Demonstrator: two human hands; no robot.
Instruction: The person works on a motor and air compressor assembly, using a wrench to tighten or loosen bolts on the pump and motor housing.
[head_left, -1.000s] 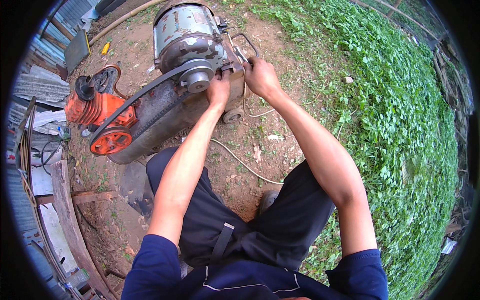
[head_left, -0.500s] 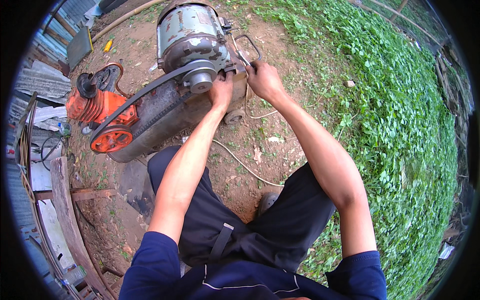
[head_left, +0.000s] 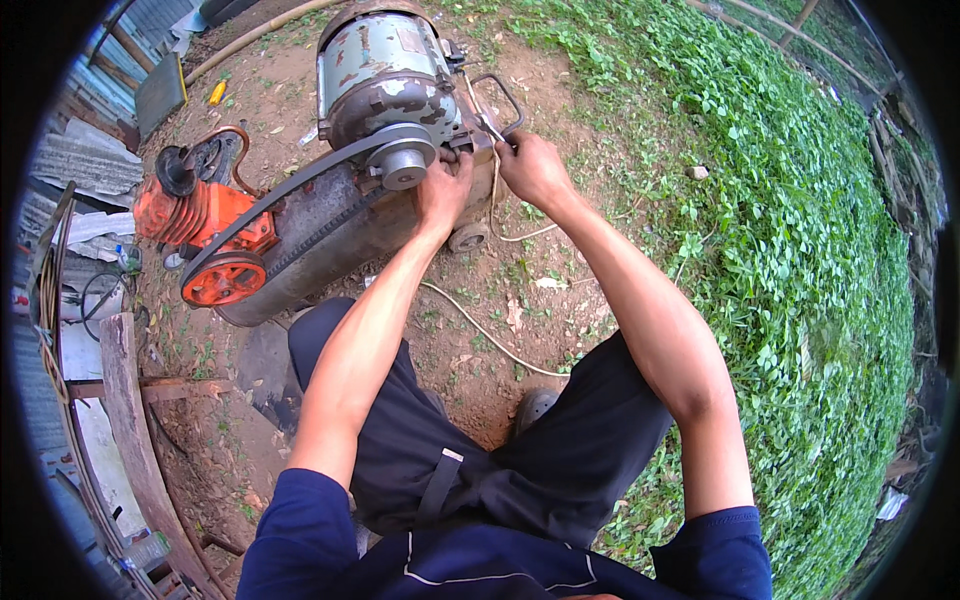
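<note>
A grey-green electric motor (head_left: 385, 75) with flaking paint sits on top of a dark air compressor tank (head_left: 350, 240). A black drive belt (head_left: 310, 180) runs from the motor's metal pulley (head_left: 404, 165) to a red flywheel (head_left: 224, 279) on the orange compressor pump (head_left: 175, 212). My left hand (head_left: 445, 192) reaches beside the pulley, its curled fingers at the motor's base; what they grip is hidden. My right hand (head_left: 535, 168) is closed at the tank's end, by a slim pale metal piece (head_left: 488, 122) and the bent black handle (head_left: 508, 92). What it holds is unclear.
A pale cable (head_left: 480, 325) trails over the dirt between my feet and the tank's small wheel (head_left: 468, 238). Leafy ground cover (head_left: 800, 280) grows on the right. Weathered planks (head_left: 135, 420) and corrugated sheets (head_left: 85, 165) line the left. A yellow bottle (head_left: 217, 93) lies farther off.
Both hands stay at the motor's base with only slight shifts. My right hand has moved slightly down and to the right. The whole view has shifted a little.
</note>
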